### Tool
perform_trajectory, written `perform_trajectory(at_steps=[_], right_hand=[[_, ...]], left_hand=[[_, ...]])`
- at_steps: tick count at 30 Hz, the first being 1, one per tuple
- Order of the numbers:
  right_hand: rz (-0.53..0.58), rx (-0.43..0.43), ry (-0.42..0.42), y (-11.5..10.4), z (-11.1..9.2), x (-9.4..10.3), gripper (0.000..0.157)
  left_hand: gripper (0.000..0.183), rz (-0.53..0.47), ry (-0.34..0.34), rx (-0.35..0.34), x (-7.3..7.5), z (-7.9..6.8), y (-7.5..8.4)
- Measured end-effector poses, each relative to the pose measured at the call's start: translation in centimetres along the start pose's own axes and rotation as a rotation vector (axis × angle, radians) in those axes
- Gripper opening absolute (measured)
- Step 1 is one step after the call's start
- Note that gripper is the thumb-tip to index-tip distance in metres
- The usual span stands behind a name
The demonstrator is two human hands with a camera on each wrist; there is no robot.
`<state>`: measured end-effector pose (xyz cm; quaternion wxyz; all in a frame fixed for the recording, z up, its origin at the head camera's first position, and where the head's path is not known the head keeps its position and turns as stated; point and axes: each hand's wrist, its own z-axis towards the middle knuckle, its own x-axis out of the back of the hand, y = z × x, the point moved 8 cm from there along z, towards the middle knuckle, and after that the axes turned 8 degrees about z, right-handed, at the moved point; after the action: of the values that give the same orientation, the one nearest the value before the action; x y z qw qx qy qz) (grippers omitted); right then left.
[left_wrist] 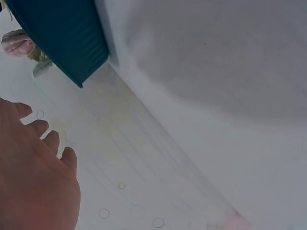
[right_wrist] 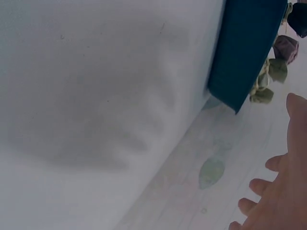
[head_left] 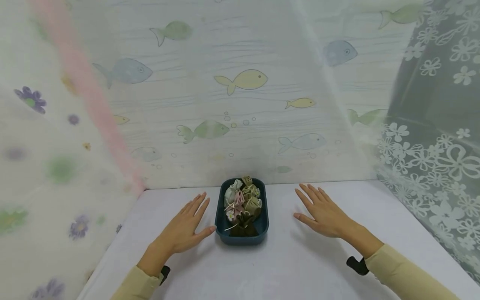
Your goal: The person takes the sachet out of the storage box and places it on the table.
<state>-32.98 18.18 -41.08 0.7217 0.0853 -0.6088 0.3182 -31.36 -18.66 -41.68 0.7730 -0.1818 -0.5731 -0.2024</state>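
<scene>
A dark blue plastic tub [head_left: 241, 241] stands on the white table, filled with several small drawstring pouches [head_left: 252, 205] in grey, pink, olive and dark brown. My left hand [head_left: 183, 229] hovers just left of the tub with fingers straight, its thumb tip close to the rim; whether it touches I cannot tell. Farther off on the right side, my right hand [head_left: 324, 212] is held over the table, fingers spread, with nothing in it. Both wrist views show the tub's side wall [left_wrist: 67, 38] and pouches above its rim.
The white tabletop [head_left: 255, 275] ends at a sheer curtain [head_left: 240, 108] printed with fish behind the tub. Flowered curtains hang at the left [head_left: 45, 175] and right [head_left: 442, 158]. A black strap [head_left: 358, 266] shows at my right wrist.
</scene>
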Motion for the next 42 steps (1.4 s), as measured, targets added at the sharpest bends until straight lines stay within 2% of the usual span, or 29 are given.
perform_trajectory(at_steps=[3,14,22,25,32,42], right_hand=[[0.010,0.011,-0.007,-0.5,0.2,-0.4,0.079],[0.109,0.039,-0.010,-2.5,1.2,-1.0,0.081],[0.222,0.061,0.007,-3.8,1.7,-1.9,0.081],[0.279,0.061,-0.003,-4.3,2.1,-2.3,0.082],[0.440,0.035,-0.050,-5.6,3.1,-3.4,0.082],[0.551,0.021,-0.080,-7.3,3.8,-4.7,0.082]], left_hand=[[0.089,-0.025,-0.001,0.003,-0.2,-0.1,0.2],[0.097,-0.057,-0.088,0.016,-1.6,-0.1,1.0],[0.104,-0.117,-0.164,0.068,-2.6,0.0,1.8],[0.104,-0.124,-0.166,0.073,-2.7,0.2,2.0],[0.104,-0.132,-0.120,0.053,-2.5,0.5,2.5],[0.104,-0.138,-0.163,0.071,-3.4,0.5,2.9]])
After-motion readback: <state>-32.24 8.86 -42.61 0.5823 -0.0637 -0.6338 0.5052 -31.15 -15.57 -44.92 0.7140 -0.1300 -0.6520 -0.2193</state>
